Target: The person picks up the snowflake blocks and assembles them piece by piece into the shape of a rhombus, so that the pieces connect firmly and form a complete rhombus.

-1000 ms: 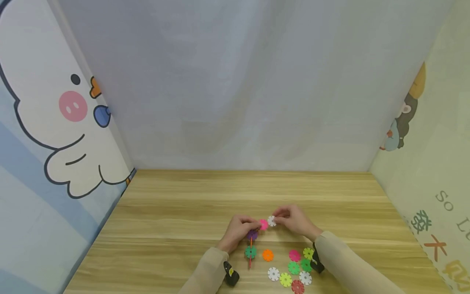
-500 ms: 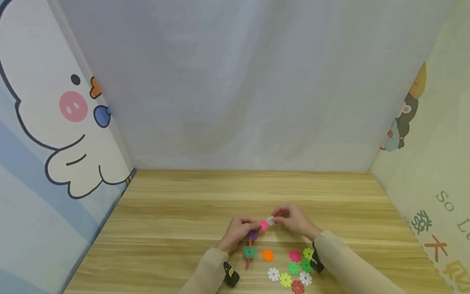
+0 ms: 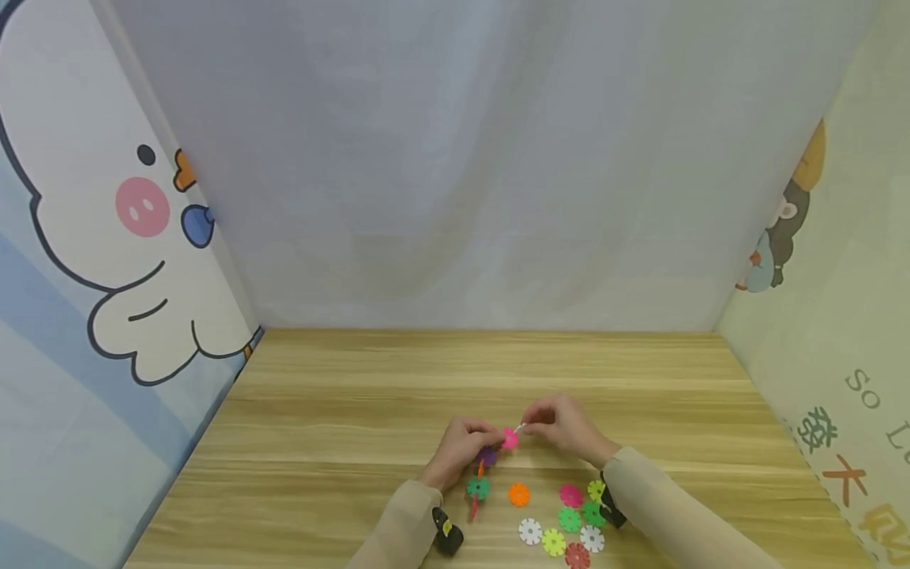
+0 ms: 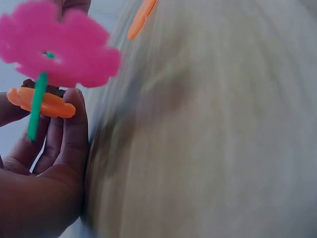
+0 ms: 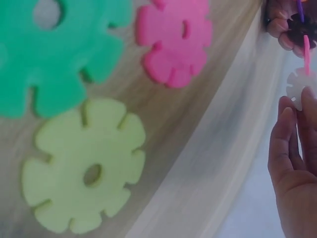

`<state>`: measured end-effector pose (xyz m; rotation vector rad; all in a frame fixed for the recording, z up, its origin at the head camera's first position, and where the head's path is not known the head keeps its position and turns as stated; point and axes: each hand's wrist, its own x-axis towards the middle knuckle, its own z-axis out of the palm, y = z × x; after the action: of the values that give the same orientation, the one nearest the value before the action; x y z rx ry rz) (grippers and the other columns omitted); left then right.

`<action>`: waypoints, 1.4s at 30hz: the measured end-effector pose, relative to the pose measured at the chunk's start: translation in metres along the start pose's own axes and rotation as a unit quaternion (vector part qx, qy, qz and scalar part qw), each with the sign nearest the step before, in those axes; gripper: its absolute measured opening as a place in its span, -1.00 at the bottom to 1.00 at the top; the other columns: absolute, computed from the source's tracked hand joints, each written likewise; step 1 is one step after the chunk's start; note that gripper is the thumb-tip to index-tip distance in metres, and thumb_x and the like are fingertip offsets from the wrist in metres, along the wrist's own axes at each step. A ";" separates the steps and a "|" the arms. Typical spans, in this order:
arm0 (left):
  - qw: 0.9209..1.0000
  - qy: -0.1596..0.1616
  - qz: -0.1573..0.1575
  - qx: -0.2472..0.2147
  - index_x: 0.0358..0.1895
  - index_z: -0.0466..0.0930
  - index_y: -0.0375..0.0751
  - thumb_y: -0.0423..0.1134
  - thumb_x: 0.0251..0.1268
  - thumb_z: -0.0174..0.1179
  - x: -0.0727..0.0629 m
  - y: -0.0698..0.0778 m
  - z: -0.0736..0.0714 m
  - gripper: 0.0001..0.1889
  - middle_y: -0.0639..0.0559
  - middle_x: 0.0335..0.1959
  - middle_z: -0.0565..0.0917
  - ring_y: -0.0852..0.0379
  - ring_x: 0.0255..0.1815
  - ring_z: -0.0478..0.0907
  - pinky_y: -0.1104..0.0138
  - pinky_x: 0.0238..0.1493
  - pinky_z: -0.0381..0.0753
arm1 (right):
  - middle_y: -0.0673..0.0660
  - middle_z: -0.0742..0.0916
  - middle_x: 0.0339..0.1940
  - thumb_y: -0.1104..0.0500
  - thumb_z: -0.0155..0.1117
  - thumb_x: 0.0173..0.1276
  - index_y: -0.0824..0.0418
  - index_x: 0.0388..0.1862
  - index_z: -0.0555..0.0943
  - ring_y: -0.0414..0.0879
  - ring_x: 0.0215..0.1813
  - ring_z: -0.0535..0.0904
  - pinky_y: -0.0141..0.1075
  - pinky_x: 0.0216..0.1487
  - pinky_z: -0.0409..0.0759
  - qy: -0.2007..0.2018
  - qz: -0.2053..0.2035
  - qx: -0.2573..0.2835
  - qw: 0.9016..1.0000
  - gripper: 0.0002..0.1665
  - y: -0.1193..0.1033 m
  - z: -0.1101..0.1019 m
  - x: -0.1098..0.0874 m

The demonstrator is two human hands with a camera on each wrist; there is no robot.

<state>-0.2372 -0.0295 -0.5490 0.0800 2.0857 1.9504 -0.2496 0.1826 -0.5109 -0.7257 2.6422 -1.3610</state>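
Note:
My left hand pinches a chain of slotted plastic snowflake discs. Down the chain run a purple disc, an orange disc seen edge-on, a teal green disc and a reddish-pink disc at the near end. A dark disc sits at the left fingertips in the right wrist view, and a bright pink disc sticks out beyond it. Between thumb and fingers my right hand pinches a white disc, edge-on in the head view, its rim right at the pink disc.
Loose discs lie on the wooden table near my forearms: an orange one, a pink one, a yellow one, a white one, a red one and several more. A grey curtain hangs behind.
My right hand has moved slightly left, turning the white disc from face-on to edge-on against the pink disc. The chain's near end has swung a little left.

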 end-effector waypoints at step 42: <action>0.999 -0.035 -0.011 -0.010 -0.39 0.72 -0.30 -0.22 0.12 0.35 0.000 0.002 -0.004 -0.82 -0.08 -0.49 0.69 0.16 -0.53 0.55 0.38 -0.47 0.50 | -0.07 0.72 -0.47 0.25 0.43 0.17 0.22 -0.43 0.71 -0.22 -0.42 0.62 -0.33 -0.36 0.57 -0.059 -0.024 -0.009 0.998 -0.94 -0.009 0.000 0.012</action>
<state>-0.2382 -0.0337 -0.5467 0.1188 2.0146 1.9279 -0.2565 0.1725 -0.5020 -0.8494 2.5648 -1.2655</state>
